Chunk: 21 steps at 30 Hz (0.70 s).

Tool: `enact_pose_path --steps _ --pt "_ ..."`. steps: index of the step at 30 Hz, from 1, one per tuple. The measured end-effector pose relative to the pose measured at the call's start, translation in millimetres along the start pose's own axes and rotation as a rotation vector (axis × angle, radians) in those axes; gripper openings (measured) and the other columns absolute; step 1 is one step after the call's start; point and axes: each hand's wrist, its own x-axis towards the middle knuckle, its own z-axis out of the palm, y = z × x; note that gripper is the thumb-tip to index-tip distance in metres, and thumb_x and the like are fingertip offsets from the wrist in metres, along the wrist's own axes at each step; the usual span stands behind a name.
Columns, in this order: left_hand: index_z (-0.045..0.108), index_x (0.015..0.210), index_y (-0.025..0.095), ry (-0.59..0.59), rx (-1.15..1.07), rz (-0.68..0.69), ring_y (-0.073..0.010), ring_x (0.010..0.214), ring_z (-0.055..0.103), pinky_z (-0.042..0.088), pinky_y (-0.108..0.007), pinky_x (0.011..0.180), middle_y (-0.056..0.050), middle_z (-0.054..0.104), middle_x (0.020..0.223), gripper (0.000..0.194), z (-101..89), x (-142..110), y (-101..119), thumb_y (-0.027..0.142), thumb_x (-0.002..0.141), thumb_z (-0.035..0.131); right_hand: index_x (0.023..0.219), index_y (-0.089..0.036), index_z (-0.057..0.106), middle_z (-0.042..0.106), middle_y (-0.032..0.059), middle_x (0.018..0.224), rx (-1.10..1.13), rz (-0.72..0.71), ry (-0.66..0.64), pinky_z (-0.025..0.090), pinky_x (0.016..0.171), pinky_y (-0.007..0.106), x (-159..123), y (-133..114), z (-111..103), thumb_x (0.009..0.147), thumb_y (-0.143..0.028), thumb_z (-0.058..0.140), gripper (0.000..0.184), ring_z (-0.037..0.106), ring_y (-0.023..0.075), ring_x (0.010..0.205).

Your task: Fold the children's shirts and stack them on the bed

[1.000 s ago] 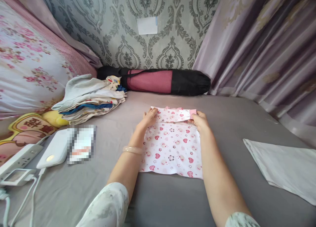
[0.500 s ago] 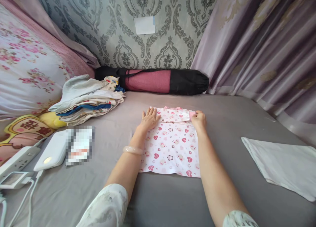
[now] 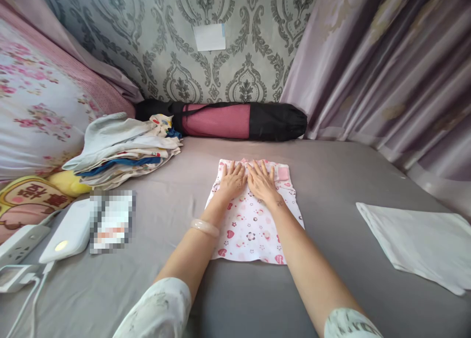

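The pink cuff (image 3: 283, 173), pinched half a second ago, has been released by the right hand (image 3: 262, 182), which is now laid flat beside the left hand (image 3: 233, 181). The fingers of both hands are extended and somewhat apart, and nothing is clamped by them. Directly under them the printed garment (image 3: 250, 237) is spread on the grey sheet (image 3: 165, 215), its upper strip folded across the top. From this change it may be judged that placing has been replaced by smoothing, and that the fold is held by pressure only. The cuff is found just right of the right fingers. To the left of the fingers, well apart, a clothes pile (image 3: 125, 149) is seen.
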Motion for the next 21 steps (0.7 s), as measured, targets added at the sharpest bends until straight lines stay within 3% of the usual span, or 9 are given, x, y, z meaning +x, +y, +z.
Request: enact_pose_path --steps 3,9,14,21 --pt "0.037 0.147 0.016 -0.043 -0.026 -0.034 -0.0311 0.144 0.025 0.014 -0.057 0.116 -0.006 0.036 0.153 0.055 5.9 -0.1 -2.7 0.038 0.1 0.018 0.151 -0.027 0.031 0.024 -0.0008 0.159 0.022 0.025 -0.078 0.004 0.115 0.059 -1.0 -0.2 3.9 0.098 -0.032 0.02 0.054 0.014 0.0246 0.147" --pt "0.036 0.148 0.018 -0.08 -0.051 -0.056 -0.0305 0.144 0.025 0.016 -0.056 0.116 -0.006 0.035 0.154 0.055 -0.3 1.4 -1.0 0.039 0.1 0.019 0.151 -0.027 0.03 0.022 -0.0014 0.159 0.029 0.029 -0.106 0.004 0.115 0.059 0.0 1.4 1.8 0.098 -0.033 0.019 0.054 0.012 0.0239 0.147" --pt "0.035 0.148 0.013 0.089 -0.005 -0.165 -0.0279 0.147 0.015 0.009 -0.051 0.119 -0.009 0.029 0.156 0.06 -5.4 1.7 -2.8 0.044 0.1 0.015 0.152 -0.021 0.026 0.02 0.0042 0.16 0.032 0.088 0.002 0.003 0.117 0.053 0.3 7.0 -2.0 0.1 -0.035 0.016 0.055 0.01 0.0225 0.147" --pt "0.038 0.145 0.011 -0.03 -0.024 -0.214 -0.0306 0.144 0.025 0.016 -0.05 0.117 -0.015 0.034 0.153 0.063 1.5 1.9 -9.3 0.049 0.098 0.018 0.152 -0.018 0.028 0.019 0.006 0.16 0.009 0.191 -0.063 0.004 0.117 0.053 0.5 13.8 5.1 0.1 -0.037 0.017 0.056 0.015 0.0258 0.146"
